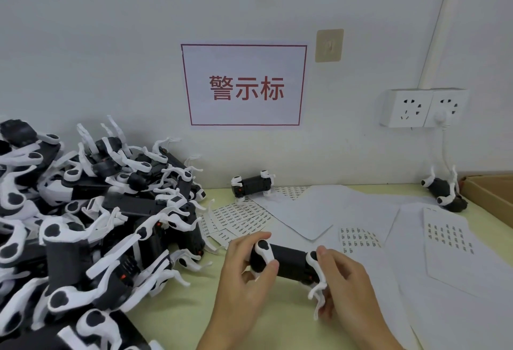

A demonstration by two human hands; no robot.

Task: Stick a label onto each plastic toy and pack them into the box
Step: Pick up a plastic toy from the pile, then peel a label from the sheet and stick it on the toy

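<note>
I hold one black toy with white legs (288, 261) above the table's front middle. My left hand (247, 274) grips its left end, thumb and fingers curled round a white leg. My right hand (347, 286) grips the right end, fingers behind a hanging white leg. Sheets of small labels (359, 240) lie just beyond the toy, and another label sheet (449, 234) lies to the right. The cardboard box (488, 194) shows only its corner at the right edge.
A big heap of the same toys (91, 211) fills the left side of the table. One toy (254, 186) stands by the wall, another (444, 191) lies beside the box. White backing papers (313, 211) cover the right half. Wall sockets (424, 108) with a cable hang above.
</note>
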